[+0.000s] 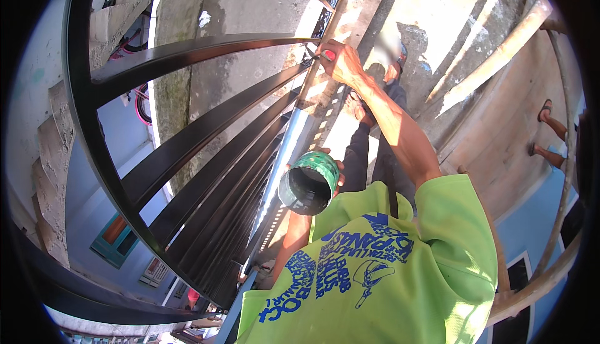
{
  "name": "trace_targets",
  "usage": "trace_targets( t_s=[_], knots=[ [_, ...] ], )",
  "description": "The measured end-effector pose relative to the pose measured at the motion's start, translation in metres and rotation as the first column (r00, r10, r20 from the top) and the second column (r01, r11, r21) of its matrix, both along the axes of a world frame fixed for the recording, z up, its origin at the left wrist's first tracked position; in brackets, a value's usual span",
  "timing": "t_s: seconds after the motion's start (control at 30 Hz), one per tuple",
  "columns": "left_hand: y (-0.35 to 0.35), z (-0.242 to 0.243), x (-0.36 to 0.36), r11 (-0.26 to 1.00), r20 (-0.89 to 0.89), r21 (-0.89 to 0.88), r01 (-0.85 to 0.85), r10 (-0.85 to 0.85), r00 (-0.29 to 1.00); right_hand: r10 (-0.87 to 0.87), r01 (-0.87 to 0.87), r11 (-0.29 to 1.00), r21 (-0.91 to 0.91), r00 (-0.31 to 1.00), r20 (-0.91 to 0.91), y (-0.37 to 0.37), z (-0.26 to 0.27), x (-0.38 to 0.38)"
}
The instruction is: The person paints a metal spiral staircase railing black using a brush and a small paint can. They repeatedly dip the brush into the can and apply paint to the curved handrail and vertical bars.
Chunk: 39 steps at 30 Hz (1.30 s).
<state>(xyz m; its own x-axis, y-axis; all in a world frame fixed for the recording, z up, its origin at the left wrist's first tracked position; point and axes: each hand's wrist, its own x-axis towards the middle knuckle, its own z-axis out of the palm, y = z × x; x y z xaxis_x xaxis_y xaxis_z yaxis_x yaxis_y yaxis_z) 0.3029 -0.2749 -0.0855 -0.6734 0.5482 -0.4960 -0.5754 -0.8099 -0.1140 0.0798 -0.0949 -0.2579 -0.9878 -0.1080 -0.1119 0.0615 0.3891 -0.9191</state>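
Observation:
My right hand (pixel 341 65) is closed around a small brush with a red handle end (pixel 328 55). Its dark tip meets the foot of a black railing bar (pixel 206 48), beside the low ledge. In my left hand (pixel 340 177) is a round green-smeared paint pot (pixel 310 187), tilted so that its mouth faces me. Dark paint coats the inside; how much it holds is hard to tell. The black railing (pixel 168 165) runs along my left, its bars dark and glossy. Under the bars lies a pale pipe-like rail (pixel 281 156).
Bamboo poles (pixel 497 53) slant along my right. Another person's legs (pixel 553 130) show beyond them. Past the railing are a concrete strip (pixel 234 11), steps (pixel 54 151) and a pink bicycle (pixel 142 104). My sandalled foot (pixel 358 104) stands on the walkway.

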Motion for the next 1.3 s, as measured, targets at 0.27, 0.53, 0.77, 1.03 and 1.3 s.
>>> trace_targets(
  t_s=[0.27,0.53,0.77,1.03,1.3],
  knots=[
    [0.006,0.002,0.007,0.992,0.065,0.049,-0.119,0.115,0.991,0.222,-0.096,0.945,0.313,0.891,-0.396,-0.023,0.007,0.031],
    [-0.001,-0.006,0.012,0.990,0.064,0.049,-0.130,0.127,0.990,0.258,-0.132,0.930,0.342,0.899,-0.355,-0.034,-0.005,0.039],
    [0.000,-0.002,0.011,0.992,0.065,0.001,-0.126,0.126,0.990,0.261,-0.168,0.846,0.505,0.958,-0.118,-0.056,-0.004,0.025],
    [-0.001,-0.004,0.017,0.989,0.058,0.007,-0.147,0.147,0.987,0.344,-0.226,0.888,0.401,0.905,-0.251,-0.035,-0.017,0.010],
    [-0.002,-0.009,0.019,0.986,0.064,0.049,-0.159,0.156,0.986,0.333,-0.255,0.936,0.241,0.862,-0.382,-0.030,-0.015,0.009]
  ],
)
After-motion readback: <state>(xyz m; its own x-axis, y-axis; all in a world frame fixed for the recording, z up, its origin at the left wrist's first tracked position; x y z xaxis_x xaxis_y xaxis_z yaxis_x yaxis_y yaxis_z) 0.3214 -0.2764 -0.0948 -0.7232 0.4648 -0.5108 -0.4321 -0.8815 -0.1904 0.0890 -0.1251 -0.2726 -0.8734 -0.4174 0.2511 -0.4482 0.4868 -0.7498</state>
